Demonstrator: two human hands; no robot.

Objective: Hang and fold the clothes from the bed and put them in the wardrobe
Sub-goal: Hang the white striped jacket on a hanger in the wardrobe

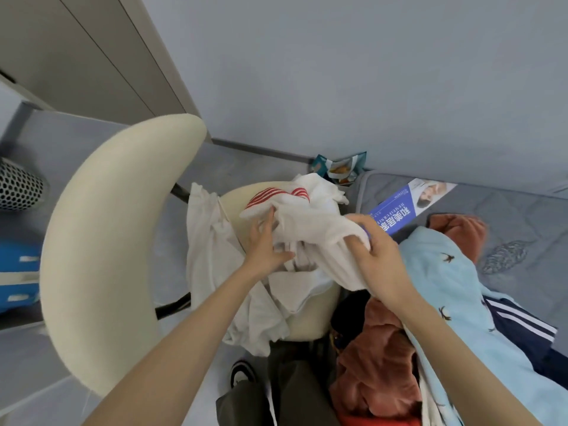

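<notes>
A white garment with red stripes (310,222) lies bunched over the seat of a cream chair (120,229). My left hand (264,244) presses against its left side with fingers extended. My right hand (375,253) grips a fold of its white cloth on the right. More white clothes (215,272) hang off the seat's left edge. On the bed (522,216) to the right lie a light blue garment with small birds (455,287), a rust-coloured fleece piece (381,364) and a navy garment with white stripes (522,327).
The wardrobe's beige doors (76,50) stand at the upper left. A blue leaflet (405,207) lies on the mattress, a snack bag (338,167) in the corner. A perforated bin (18,189) and a blue box (18,272) are at the left. My shoe (242,373) shows below.
</notes>
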